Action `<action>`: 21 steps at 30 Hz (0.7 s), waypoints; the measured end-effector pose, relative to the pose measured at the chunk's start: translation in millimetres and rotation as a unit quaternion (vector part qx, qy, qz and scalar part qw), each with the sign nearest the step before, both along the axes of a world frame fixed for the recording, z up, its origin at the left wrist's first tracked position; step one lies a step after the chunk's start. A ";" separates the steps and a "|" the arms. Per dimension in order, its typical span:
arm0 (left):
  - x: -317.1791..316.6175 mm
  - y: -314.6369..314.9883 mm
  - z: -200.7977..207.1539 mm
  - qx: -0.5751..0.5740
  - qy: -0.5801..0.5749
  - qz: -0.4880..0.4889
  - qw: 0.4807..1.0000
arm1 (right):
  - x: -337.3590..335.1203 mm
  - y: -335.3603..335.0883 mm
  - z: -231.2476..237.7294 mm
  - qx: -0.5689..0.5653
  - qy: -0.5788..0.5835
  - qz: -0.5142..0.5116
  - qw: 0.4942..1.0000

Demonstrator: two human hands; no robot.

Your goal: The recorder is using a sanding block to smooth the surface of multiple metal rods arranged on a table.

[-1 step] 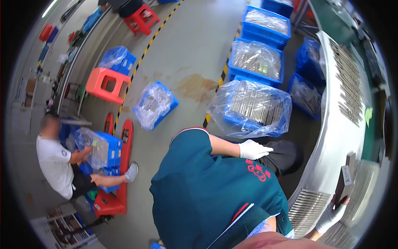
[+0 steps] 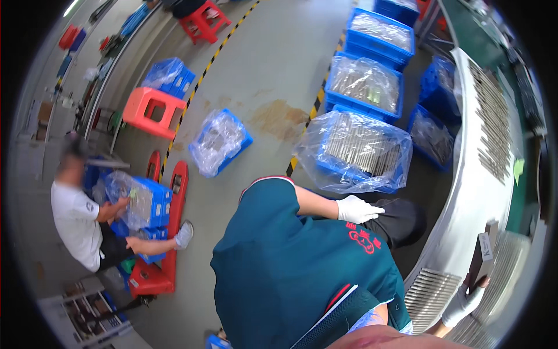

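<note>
My left hand [image 2: 357, 209], in a white glove, rests on my dark trouser leg [image 2: 401, 221] with its fingers stretched out and nothing in them. At the lower right, my right hand [image 2: 465, 302] wears a white glove that leaves some fingertips bare. Its fingers are closed on the lower end of a dark rectangular block [image 2: 480, 264] with a pale label. Beside that hand, a row of thin metal rods [image 2: 431, 295] lies on a white-covered table [image 2: 450, 232]. Clear plastic-looking strips or trays [image 2: 511, 267] lie on the block's other side.
More metal rods [image 2: 491, 122] line the table's far end. Blue crates [image 2: 363, 174] of plastic-wrapped rods stand left of the table. Another wrapped crate [image 2: 221, 142] sits on the floor. At left, a person [image 2: 75, 221] handles crates beside a red pallet jack [image 2: 174, 232] and red stool [image 2: 152, 111].
The view has shifted slightly. The person at left has moved their head and arms a little. My hands keep the same places, the right still holding the block.
</note>
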State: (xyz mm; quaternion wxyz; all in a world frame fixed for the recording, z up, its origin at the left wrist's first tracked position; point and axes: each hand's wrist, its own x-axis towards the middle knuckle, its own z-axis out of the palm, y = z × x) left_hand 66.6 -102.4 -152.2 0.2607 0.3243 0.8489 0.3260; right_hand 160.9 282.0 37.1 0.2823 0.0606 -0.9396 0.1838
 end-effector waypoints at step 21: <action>-15.9 15.0 -20.8 -0.005 0.028 0.004 1.000 | -139.7 19.9 -14.0 0.300 0.010 0.067 0.952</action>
